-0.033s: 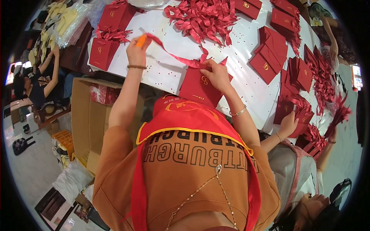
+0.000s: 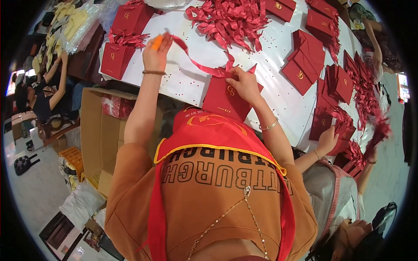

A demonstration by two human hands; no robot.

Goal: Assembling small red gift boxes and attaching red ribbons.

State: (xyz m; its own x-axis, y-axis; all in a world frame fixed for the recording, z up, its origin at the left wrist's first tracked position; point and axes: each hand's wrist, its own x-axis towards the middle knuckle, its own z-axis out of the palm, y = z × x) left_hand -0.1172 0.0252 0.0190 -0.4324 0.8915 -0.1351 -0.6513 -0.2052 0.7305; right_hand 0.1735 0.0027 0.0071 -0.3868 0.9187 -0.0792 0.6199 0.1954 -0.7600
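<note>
In front of me on the white table lies a small red paper bag (image 2: 224, 98) with gold print, and a red ribbon (image 2: 198, 64) runs from its top edge. My right hand (image 2: 244, 87) presses on the bag's upper edge, fingers curled around it where the ribbon comes out. To the left, raised over the table, my left hand (image 2: 156, 53) pinches the ribbon's far end at its fingertips and stretches it out. Something orange (image 2: 157, 42) shows at those fingers; whether it is a finger cover or a small tool, I cannot tell.
A heap of loose red ribbons (image 2: 230, 19) lies beyond the bag. Finished-looking red bags (image 2: 117, 60) stand at left; stacks of flat ones (image 2: 303, 65) lie at right. An open cardboard box (image 2: 98, 130) stands below the table's edge. A co-worker's hand (image 2: 326, 140) works at right.
My left hand has turned slightly, its fingers a little straighter, and the ribbon's end has shifted right. My right hand and the bag stay put. The co-worker's ribbon bunch at right has moved.
</note>
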